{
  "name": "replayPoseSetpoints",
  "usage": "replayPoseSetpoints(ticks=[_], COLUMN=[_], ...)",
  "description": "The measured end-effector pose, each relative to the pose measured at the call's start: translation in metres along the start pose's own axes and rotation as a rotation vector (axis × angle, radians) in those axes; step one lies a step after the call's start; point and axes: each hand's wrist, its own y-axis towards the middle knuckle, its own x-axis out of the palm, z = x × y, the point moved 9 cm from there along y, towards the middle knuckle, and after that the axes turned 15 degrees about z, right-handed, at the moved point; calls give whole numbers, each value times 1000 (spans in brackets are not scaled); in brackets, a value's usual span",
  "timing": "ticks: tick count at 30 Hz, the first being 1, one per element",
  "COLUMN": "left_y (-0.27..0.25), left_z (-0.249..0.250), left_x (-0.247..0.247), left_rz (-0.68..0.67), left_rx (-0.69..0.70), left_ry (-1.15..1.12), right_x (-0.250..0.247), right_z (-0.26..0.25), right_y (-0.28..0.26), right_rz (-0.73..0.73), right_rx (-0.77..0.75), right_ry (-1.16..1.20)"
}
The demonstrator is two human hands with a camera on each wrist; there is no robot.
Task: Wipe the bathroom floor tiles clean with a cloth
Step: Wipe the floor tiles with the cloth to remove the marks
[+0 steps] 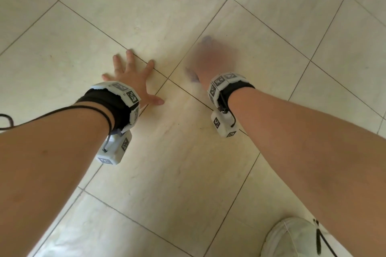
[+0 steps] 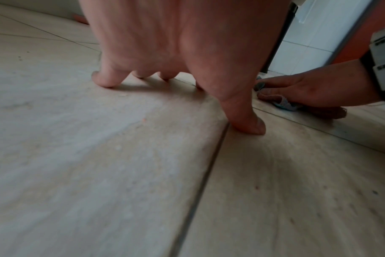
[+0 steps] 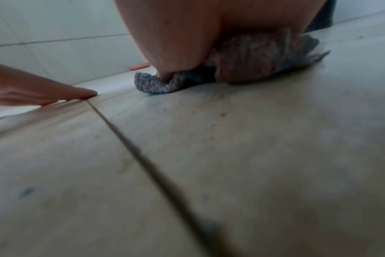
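Note:
My left hand (image 1: 129, 75) lies flat on the beige floor tiles (image 1: 146, 16), fingers spread and straight; in the left wrist view its fingertips (image 2: 106, 81) press the tile. My right hand (image 1: 215, 58) is motion-blurred and lies on top of a grey-blue cloth (image 3: 253, 57) bunched against the floor. A bit of cloth (image 1: 193, 75) sticks out beside the thumb. In the left wrist view the right hand (image 2: 308, 88) covers the cloth (image 2: 283, 104) with its fingers extended forward. Whether those fingers curl round the cloth is hidden under the palm.
Dark grout lines (image 1: 188, 92) cross between the two hands. A white shoe (image 1: 292, 238) stands at the lower right. White wall tiles (image 3: 55, 43) and a dark-edged door or frame (image 2: 281, 43) rise beyond the hands. Small specks dot the tiles (image 2: 374, 192).

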Motion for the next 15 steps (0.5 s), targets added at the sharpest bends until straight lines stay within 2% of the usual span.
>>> replayPoseSetpoints(ticks=[4, 8, 15], left_y=[1, 1, 2], left_z=[1, 1, 1], left_x=[0, 0, 1], left_rz=[-18, -22, -25], left_rx=[-3, -1, 6], left_ry=[-2, -12, -11], right_x=[-19, -10, -8], right_z=[1, 6, -2], right_y=[-2, -6, -6], right_rz=[100, 35, 84], right_rx=[-60, -45, -154], right_ry=[-83, -126, -130])
